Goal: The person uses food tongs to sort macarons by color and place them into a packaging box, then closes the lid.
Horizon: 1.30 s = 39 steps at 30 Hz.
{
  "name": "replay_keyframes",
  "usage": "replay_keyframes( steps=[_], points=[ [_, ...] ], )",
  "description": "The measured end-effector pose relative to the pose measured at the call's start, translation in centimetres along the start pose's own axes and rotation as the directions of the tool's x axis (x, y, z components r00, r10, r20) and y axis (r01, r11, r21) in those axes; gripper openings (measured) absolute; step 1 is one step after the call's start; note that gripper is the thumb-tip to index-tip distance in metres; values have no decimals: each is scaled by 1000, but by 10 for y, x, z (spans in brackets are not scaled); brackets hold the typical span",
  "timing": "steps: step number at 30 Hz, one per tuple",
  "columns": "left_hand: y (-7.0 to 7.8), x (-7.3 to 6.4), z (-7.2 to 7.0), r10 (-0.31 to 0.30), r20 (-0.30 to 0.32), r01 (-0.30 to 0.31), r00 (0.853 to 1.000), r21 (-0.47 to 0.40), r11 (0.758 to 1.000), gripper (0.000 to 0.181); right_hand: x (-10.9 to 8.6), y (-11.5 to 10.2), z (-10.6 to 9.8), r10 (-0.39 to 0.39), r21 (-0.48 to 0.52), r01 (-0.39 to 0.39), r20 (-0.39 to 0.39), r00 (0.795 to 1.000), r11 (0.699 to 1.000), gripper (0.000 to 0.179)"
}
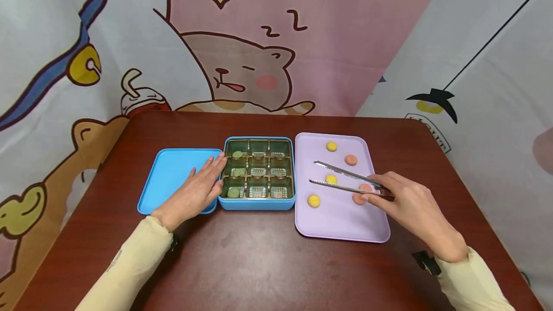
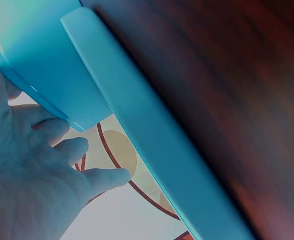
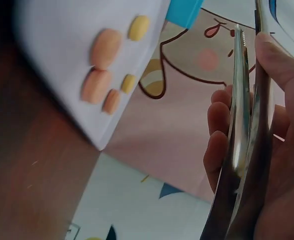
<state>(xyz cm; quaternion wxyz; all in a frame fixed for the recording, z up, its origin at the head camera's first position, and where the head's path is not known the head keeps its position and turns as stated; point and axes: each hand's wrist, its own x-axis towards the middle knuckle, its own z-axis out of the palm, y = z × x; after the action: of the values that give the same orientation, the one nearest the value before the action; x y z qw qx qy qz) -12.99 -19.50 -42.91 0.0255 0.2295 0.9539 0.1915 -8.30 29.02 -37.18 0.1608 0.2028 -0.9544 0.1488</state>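
My left hand (image 1: 194,193) rests its fairly straight fingers against the left side of a blue box (image 1: 257,205). The box has a gold divided insert, and three green round pieces (image 1: 234,192) sit in its left column, one per compartment. In my right hand (image 1: 412,208) I hold metal tongs (image 3: 240,135), their arms spread and nothing gripped between the tips. The tongs hover over a lilac tray (image 1: 341,228). On that tray lie three yellow pieces (image 1: 314,200) and three pinkish-orange pieces (image 1: 351,160); two of the orange ones are partly hidden by the tongs and fingers.
A blue lid (image 1: 170,172) lies left of the box, partly beneath my left hand and wrist. All this is on a dark reddish-brown table (image 1: 259,263). A printed cartoon cloth (image 1: 337,37) hangs behind the table's far edge.
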Motion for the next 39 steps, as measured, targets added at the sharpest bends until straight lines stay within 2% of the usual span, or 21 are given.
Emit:
replay_keyframes(
  steps=[6,13,21,39],
  points=[
    [2,1,-1,3,5,-3,1000,-6,1000,63,-18,10,-2,6,-22,-5,34,999,1000,45],
    [1,-1,-1,-9,29,9,1000,-10,1000,64,-28,15,6,-22,-59,26,72,997,998,46],
    [1,0,-3,-16,34,16,999,-5,1000,65,-28,18,13,-75,-89,83,88,993,993,48],
    [2,1,-3,-7,8,7,1000,-4,1000,63,-23,13,23,-97,-144,117,138,986,983,44]
  ],
)
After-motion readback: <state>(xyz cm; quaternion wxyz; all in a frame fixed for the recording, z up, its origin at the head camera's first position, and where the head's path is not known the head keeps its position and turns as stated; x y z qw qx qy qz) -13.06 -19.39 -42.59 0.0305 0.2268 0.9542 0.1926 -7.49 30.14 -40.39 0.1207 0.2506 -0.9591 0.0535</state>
